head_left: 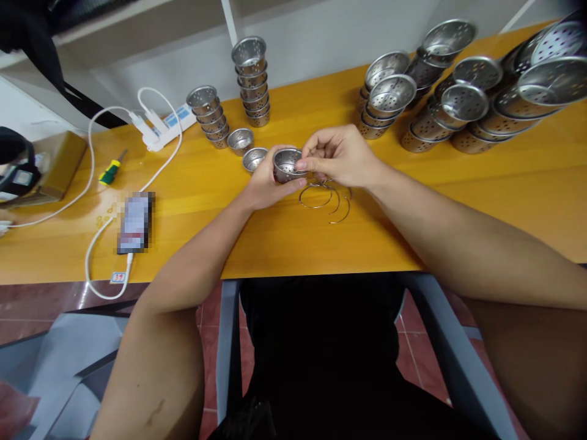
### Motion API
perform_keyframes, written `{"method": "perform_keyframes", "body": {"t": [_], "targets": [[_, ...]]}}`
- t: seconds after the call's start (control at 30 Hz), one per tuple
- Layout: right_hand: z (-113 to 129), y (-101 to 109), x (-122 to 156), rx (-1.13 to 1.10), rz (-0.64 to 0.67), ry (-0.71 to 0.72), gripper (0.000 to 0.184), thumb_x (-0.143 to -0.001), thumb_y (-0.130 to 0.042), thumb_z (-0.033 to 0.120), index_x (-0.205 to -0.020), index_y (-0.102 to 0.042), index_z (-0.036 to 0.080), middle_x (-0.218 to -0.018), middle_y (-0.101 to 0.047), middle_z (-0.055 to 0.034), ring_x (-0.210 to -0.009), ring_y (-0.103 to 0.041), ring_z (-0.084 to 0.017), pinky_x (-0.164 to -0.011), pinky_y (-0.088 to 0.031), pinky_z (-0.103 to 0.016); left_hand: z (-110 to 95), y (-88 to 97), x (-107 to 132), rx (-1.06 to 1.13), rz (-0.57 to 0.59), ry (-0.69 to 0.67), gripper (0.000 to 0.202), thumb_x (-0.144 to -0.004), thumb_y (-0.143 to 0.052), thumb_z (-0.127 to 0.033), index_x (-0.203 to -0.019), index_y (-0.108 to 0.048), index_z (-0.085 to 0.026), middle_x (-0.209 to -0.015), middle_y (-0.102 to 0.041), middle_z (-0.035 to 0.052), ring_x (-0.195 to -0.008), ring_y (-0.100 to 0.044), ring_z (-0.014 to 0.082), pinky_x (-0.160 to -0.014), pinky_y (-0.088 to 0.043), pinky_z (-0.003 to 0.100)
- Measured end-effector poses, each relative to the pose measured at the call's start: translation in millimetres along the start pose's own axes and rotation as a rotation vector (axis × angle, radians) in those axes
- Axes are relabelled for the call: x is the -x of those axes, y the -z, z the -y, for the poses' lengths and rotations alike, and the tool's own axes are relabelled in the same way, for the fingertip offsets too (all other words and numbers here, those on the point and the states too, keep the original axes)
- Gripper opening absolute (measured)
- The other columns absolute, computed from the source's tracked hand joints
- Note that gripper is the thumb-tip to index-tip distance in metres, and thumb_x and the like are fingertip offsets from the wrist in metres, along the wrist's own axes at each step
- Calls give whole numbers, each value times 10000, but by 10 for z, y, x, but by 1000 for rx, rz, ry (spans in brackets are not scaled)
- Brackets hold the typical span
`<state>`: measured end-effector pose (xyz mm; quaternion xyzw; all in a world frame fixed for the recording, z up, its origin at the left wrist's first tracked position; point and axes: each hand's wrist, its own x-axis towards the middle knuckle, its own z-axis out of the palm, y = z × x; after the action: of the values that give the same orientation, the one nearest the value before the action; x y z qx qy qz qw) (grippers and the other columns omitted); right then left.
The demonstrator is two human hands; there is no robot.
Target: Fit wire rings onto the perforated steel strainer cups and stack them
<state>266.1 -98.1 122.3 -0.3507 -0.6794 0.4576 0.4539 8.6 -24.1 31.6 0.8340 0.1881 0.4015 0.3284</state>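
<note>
My left hand (268,183) is wrapped round a small perforated metal cup (287,166), its open top tilted towards me. At the cup's right rim, the thumb and fingers of my right hand (337,156) are pinched together; what they hold, if anything, is too small to make out. Several thin wire rings (316,205) lie on the table just below my right hand, partly hidden by it. Behind my left hand stand two more small perforated cups, one (254,160) partly covered by the hand and another (241,140) farther back.
Stacks of perforated cups (211,119) (252,79) stand at the back, with larger stacks (463,104) at the right. A power strip (169,128), white cables, a green-yellow screwdriver (110,172) and a phone (135,223) lie at the left on the wooden table (284,244).
</note>
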Motion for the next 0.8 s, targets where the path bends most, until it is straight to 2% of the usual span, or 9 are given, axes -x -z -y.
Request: {"method": "perform_keyframes", "body": {"t": [0.1,0.2,0.33,0.47,0.53,0.63,0.7,0.8], "targets": [[-19,2,21,67,-44,45,852,-762,-1172,1037,-1048,-834,309,-850,-722,-26,-714,-617,-227,-620,-568,-419,16,-7,1,-13,-15,0,990,-1045,-930,-934,-1731,-567,-320,-1515,-777,102,-1389,-884,310,-1264,-770,577],[-31,22,40,168,-137,99,849,-778,-1211,967,-1212,-863,326,-1101,-803,-70,-897,-714,-273,-766,-675,-459,59,2,2,-42,-47,-22,1051,-1051,-913,-948,-1797,-485,-343,-1572,-769,115,-1438,-874,323,-1294,-753,591],[9,54,63,285,-166,162,759,-854,-1141,993,-1200,-915,356,-1319,-816,-123,-1089,-790,-356,-947,-740,-548,127,25,0,-75,-115,-66,1051,-1076,-827,-1001,-1812,-426,-367,-1628,-734,119,-1481,-857,322,-1302,-737,599],[55,71,93,382,-123,238,601,-1019,-1016,961,-1177,-959,385,-1387,-842,-147,-1366,-793,-454,-1173,-727,-658,152,27,-15,-106,-134,-58,1088,-1072,-800,-1033,-1825,-414,-349,-1637,-726,123,-1513,-837,338,-1298,-745,621],[52,70,107,424,-101,269,553,-1055,-998,923,-1201,-975,391,-1452,-846,-152,-1474,-770,-486,-1262,-698,-703,148,26,-31,-82,-161,-91,1071,-1036,-845,-1037,-1795,-460,-386,-1591,-765,91,-1423,-848,309,-1218,-789,595],[16,50,121,472,-63,279,502,-1062,-1024,855,-1270,-989,400,-1549,-838,-144,-1530,-764,-506,-1351,-657,-746,137,32,-50,-31,-192,-154,1015,-995,-959,-969,-1744,-499,-463,-1534,-817,52,-1299,-849,264,-1107,-827,541],[-25,25,121,501,-35,269,495,-1064,-1039,818,-1321,-990,397,-1592,-831,-144,-1555,-760,-518,-1386,-634,-778,136,41,-50,-31,-169,-163,1016,-1020,-951,-944,-1760,-462,-448,-1557,-814,63,-1320,-859,270,-1127,-821,548],[-98,-13,110,510,-5,276,504,-1077,-1041,786,-1356,-990,370,-1643,-808,-163,-1591,-752,-523,-1391,-638,-791,160,54,-32,-67,-102,-125,1072,-1074,-836,-997,-1826,-381,-385,-1662,-759,116,-1457,-865,321,-1226,-781,602]]}}
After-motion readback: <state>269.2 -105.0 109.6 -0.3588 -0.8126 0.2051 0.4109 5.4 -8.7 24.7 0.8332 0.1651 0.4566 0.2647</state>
